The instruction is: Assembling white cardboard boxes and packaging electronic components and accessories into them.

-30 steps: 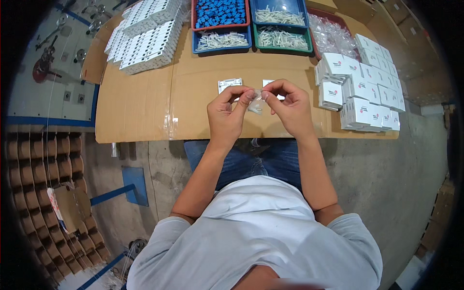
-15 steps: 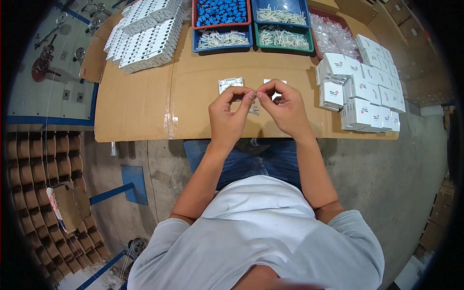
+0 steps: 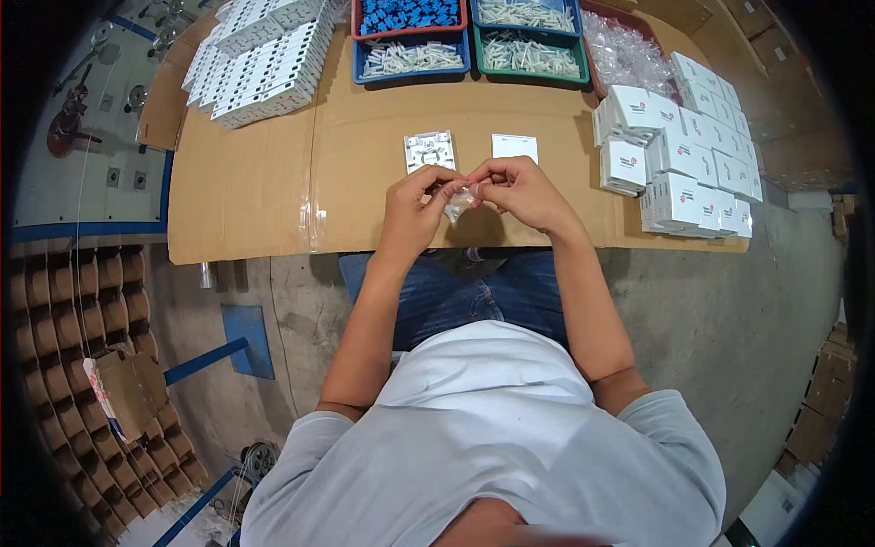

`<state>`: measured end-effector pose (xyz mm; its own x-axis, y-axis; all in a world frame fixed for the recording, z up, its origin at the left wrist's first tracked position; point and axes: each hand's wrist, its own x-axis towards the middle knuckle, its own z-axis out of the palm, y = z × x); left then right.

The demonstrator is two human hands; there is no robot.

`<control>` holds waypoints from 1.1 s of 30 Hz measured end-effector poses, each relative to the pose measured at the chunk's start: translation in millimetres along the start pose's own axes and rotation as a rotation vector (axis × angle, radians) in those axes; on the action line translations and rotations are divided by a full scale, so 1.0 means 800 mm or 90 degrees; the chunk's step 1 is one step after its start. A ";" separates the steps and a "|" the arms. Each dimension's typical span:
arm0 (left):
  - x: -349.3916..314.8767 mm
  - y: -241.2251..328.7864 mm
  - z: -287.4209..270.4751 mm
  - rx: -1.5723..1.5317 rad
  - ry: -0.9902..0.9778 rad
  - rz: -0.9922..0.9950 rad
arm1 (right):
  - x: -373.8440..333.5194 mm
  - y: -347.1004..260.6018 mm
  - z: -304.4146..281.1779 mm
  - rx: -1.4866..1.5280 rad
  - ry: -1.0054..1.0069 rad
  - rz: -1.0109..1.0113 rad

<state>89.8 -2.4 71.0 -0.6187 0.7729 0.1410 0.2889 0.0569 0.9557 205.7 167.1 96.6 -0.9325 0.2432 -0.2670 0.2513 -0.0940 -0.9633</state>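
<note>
Between my two hands is a small clear plastic bag point(image 3: 458, 204) with something whitish inside. My left hand point(image 3: 416, 208) pinches its upper edge with thumb and forefinger. From the other side my right hand point(image 3: 527, 196) pinches the bag too, its fingertips almost touching the left ones. Just beyond my left hand lies a white plastic housing point(image 3: 428, 150) with its moulded inner side facing up. A flat white cover plate point(image 3: 516, 147) lies beyond my right hand, partly hidden by it.
White housings point(image 3: 273, 77) are stacked at the far left. Trays hold blue parts point(image 3: 410, 15) and white plugs point(image 3: 415, 59); a red bin holds clear bags point(image 3: 624, 50). White boxes point(image 3: 679, 164) are piled at the right. Cardboard point(image 3: 246, 201) covers the table.
Both hands have come slightly down and left, and their wrists have turned. The bag now shows more plainly between the fingers, and more of the cover plate is visible.
</note>
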 end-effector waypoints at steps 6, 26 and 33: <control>-0.033 -0.040 0.034 -0.290 0.007 -0.201 | 0.008 0.051 -0.013 -0.022 -0.018 0.058; 0.013 -0.104 -0.047 0.061 -0.091 -0.075 | 0.067 0.081 0.021 -0.187 0.099 -0.174; 0.044 -0.111 -0.053 0.311 0.077 0.145 | 0.114 0.088 0.026 -0.370 0.182 -0.280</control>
<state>11.6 -6.8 2.1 -0.5725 0.7232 0.3863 0.7128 0.2061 0.6704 132.6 162.3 5.3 -0.8945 0.3877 0.2227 0.0432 0.5706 -0.8201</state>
